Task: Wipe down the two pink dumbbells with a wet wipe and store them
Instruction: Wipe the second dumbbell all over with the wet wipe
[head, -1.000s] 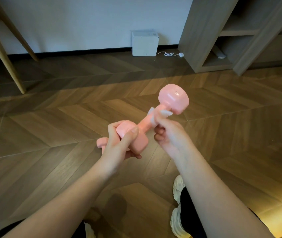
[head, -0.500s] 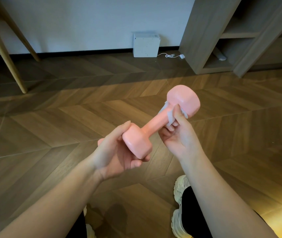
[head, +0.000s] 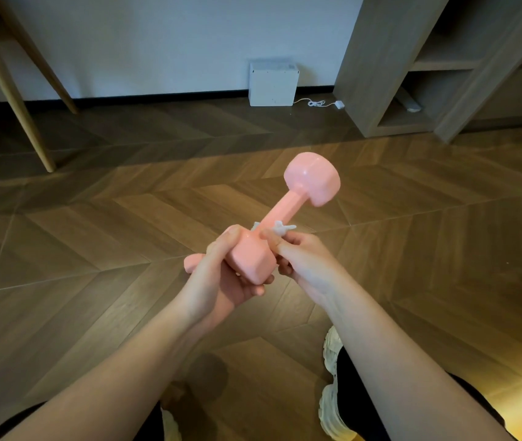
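Head view: one pink dumbbell (head: 288, 218) mid-wipe, centre frame, held over the floor.
Left hand (head: 221, 278) cups its near head; right hand (head: 304, 259) fingers pinch the wet wipe (head: 280, 226) around the handle. Storing remains; a pink edge behind may be the second.

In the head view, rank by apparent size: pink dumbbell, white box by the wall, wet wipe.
1. pink dumbbell, though nearness to the camera inflates it
2. white box
3. wet wipe, mostly hidden by the right hand

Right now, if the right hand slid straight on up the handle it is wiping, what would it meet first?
Probably the dumbbell's far head. The right hand pinches the wet wipe round the handle's near end, and the bare handle runs clear up to that head.
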A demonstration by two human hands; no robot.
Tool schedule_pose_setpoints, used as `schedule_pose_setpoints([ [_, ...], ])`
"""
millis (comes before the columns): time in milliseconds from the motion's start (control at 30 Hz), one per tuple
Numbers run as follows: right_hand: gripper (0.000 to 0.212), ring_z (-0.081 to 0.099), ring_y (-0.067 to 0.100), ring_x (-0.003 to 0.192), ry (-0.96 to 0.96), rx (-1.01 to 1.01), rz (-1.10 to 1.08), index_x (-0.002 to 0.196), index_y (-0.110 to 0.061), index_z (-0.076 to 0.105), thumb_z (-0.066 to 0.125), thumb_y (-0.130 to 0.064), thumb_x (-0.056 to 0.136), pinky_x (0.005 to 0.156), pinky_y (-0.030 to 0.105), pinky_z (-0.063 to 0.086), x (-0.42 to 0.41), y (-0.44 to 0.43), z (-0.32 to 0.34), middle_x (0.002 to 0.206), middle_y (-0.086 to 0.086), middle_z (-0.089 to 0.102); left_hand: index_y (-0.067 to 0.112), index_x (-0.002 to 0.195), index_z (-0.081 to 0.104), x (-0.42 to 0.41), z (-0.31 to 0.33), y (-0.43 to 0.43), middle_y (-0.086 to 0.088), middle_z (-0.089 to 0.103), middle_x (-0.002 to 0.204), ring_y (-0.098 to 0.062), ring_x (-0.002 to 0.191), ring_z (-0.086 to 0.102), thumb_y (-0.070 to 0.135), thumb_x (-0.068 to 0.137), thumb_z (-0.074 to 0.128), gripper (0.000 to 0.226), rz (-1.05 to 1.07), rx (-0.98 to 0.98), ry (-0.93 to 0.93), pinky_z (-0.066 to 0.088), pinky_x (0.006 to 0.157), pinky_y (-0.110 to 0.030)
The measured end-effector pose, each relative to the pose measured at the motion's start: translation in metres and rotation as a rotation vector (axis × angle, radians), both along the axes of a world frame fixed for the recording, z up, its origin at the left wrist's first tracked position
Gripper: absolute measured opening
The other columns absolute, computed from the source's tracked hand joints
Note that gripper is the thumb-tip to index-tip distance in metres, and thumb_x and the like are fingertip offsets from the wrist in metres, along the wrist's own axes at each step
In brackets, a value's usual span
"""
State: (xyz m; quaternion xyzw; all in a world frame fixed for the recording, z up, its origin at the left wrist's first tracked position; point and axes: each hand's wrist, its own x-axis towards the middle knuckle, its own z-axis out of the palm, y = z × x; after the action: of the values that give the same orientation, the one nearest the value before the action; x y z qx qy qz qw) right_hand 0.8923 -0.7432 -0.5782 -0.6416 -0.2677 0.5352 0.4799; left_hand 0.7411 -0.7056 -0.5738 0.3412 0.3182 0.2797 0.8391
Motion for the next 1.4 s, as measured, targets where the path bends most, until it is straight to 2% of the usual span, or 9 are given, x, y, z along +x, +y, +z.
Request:
schedule_pose_setpoints([
  [100,0.01,0.051,0.006,0.066,-0.032,0.0,0.101,0.095,-0.017,0.077,0.07,-0.021,0.09,0.063,0.024,0.038,0.013,-0.007,0.002,0.069,-0.014,0.064,0.006,0.096,0.071,-0.003,0.001,-0.001,-0.025,0.065,0.096,-0.034,0.07,0.059,0.043,0.083,0.059,0.041,0.051,-0.056,-0.009,0.046,0.05,-0.032],
  [267,0.054,0.066,0.019,0.081,0.27,0.05,-0.152,0.113,-0.005,0.064,0.038,0.025,0.076,0.07,0.028,0.046,0.029,-0.012,0.001,0.096,0.01,0.068,0.009,0.114,0.052,-0.006,0.002,0.001,-0.023,0.062,0.092,-0.035,0.07,0.058,0.044,0.08,0.059,0.049,0.075,-0.067,-0.003,0.045,0.049,-0.031],
  [400,0.048,0.053,0.015,0.063,0.588,0.09,-0.171,0.103,-0.01,0.058,0.034,0.012,0.068,0.065,0.028,0.042,0.028,-0.011,0.002,0.08,0.006,0.053,0.007,0.116,0.052,-0.006,0.003,-0.002,-0.024,0.061,0.093,-0.036,0.071,0.058,0.042,0.079,0.06,0.051,0.089,-0.068,0.017,0.046,0.049,-0.031],
  [500,0.012,0.037,0.012,0.052,0.551,0.06,-0.1,0.069,-0.02,0.061,0.06,-0.016,0.081,0.056,0.026,0.03,0.024,-0.006,0.005,0.061,-0.001,0.041,0.006,0.105,0.054,-0.004,0.003,-0.007,-0.024,0.06,0.094,-0.036,0.073,0.056,0.041,0.079,0.06,0.044,0.092,-0.064,0.027,0.046,0.049,-0.031],
  [533,0.029,0.035,0.012,0.051,0.505,0.024,-0.118,0.06,-0.021,0.059,0.064,-0.032,0.086,0.054,0.026,0.03,0.022,-0.006,0.003,0.058,-0.001,0.039,0.007,0.103,0.054,-0.004,0.002,-0.009,-0.024,0.06,0.094,-0.036,0.073,0.056,0.041,0.079,0.06,0.042,0.084,-0.064,0.026,0.045,0.049,-0.031],
  [767,0.026,0.038,0.007,0.05,0.468,0.058,-0.239,0.109,-0.012,0.057,0.063,-0.033,0.094,0.043,0.02,0.032,0.011,-0.004,-0.007,0.086,0.003,0.052,0.007,0.113,0.054,0.0,0.001,-0.016,-0.022,0.063,0.091,-0.035,0.071,0.058,0.043,0.08,0.059,0.05,0.042,-0.071,0.007,0.047,0.051,-0.031],
  [1000,0.021,0.038,0.008,0.057,0.458,0.113,-0.225,0.107,-0.011,0.067,0.057,-0.028,0.099,0.054,0.02,0.034,0.009,0.002,-0.017,0.114,0.007,0.073,0.016,0.11,0.066,-0.002,-0.01,-0.013,-0.024,0.068,0.11,-0.04,0.093,0.066,0.049,0.086,0.058,0.042,-0.06,-0.102,0.019,0.06,0.068,-0.041],
  [1200,0.026,0.071,0.008,0.068,0.492,-0.02,-0.237,0.114,-0.01,0.064,0.054,-0.029,0.101,0.061,0.022,0.055,0.029,0.026,-0.047,0.089,0.003,0.078,0.006,0.12,0.059,-0.007,-0.053,0.036,-0.018,0.066,0.104,-0.032,0.096,0.065,0.052,0.099,0.045,0.052,-0.241,-0.102,0.412,0.056,0.085,-0.048],
  [1400,0.02,0.06,0.01,0.061,0.394,-0.255,-0.117,0.11,-0.013,0.062,0.052,-0.027,0.101,0.064,0.026,0.048,0.048,0.055,-0.136,0.079,0.0,0.074,0.013,0.103,0.055,-0.013,-0.157,0.094,-0.009,0.055,0.094,-0.022,0.081,0.054,0.025,0.102,0.055,0.013,-0.14,-0.071,0.878,0.049,0.076,-0.036],
])
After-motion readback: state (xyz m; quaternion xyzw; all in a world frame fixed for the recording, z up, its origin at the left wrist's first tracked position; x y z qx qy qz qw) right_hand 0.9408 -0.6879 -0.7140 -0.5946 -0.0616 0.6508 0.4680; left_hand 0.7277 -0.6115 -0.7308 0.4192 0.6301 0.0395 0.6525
